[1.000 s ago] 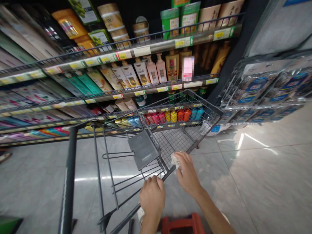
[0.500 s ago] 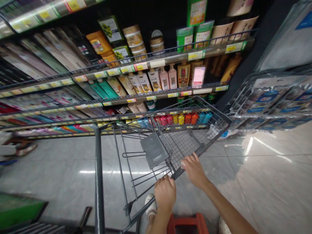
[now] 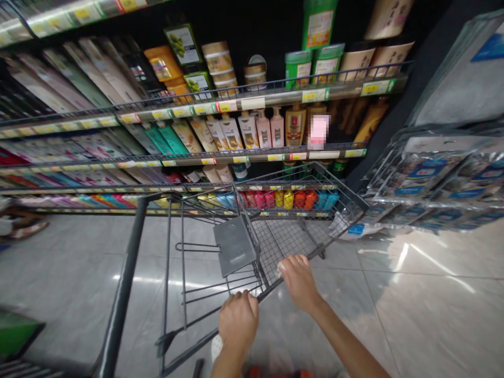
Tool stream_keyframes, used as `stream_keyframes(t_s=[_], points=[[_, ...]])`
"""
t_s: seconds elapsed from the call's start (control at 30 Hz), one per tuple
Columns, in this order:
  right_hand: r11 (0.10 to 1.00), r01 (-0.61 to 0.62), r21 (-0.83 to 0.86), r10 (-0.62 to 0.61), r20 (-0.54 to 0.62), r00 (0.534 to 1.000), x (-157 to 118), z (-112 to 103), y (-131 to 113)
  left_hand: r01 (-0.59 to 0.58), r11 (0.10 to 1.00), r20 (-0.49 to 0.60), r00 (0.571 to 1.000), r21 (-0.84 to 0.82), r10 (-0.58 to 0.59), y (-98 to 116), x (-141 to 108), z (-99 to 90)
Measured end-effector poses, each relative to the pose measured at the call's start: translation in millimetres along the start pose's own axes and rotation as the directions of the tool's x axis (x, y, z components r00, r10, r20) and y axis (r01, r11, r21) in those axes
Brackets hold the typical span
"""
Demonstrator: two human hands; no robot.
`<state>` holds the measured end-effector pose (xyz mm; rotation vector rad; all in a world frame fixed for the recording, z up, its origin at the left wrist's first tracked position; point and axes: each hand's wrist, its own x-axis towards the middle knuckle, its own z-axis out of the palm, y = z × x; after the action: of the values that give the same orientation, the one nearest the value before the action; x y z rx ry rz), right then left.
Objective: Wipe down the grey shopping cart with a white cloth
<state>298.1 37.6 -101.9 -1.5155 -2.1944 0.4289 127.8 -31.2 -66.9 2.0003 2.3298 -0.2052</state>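
Note:
A grey wire shopping cart [image 3: 271, 231] stands in front of me at an angle, its handle bar [image 3: 123, 278] off to the left. My left hand [image 3: 239, 317] is closed around the cart's near side rim. Further along the same rim, my right hand [image 3: 297, 278] is wrapped over the top, with a small pale thing showing at its fingertips that I cannot make out. Inside the cart a grey plastic seat flap [image 3: 235, 247] is visible, and the wire basket beyond it holds nothing that I can see.
Beyond the cart run shelves [image 3: 252, 101] with bottles, tubs and boxes. Packaged goods [image 3: 425, 173] hang at the right. A green object [image 3: 19, 333] is at the lower left, and part of a person's foot [image 3: 31, 228] shows at the left. Something red [image 3: 281, 373] is at the bottom edge.
The cart and both hands have shifted left and a little down in the view, and the cart has turned slightly. Both hands keep hold of the rim. The red object has mostly left the view.

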Motion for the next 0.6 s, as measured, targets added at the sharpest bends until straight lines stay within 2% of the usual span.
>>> stream_keyframes(t_s=[0.27,0.47,0.6], points=[[1.000,0.012,-0.025,-0.011,0.050,0.999,3,-2,-3,0.225,0.972,0.035,0.973,0.068,-0.227,8,1,-3.8],[0.999,0.022,-0.048,-0.019,0.062,0.998,2,-1,-7,0.281,0.957,0.047,0.957,0.072,-0.285,9,0,-5.0],[0.997,0.065,-0.050,-0.062,0.065,0.996,0,-4,0,0.311,0.948,0.049,0.948,0.066,-0.314,11,-2,-3.5]])
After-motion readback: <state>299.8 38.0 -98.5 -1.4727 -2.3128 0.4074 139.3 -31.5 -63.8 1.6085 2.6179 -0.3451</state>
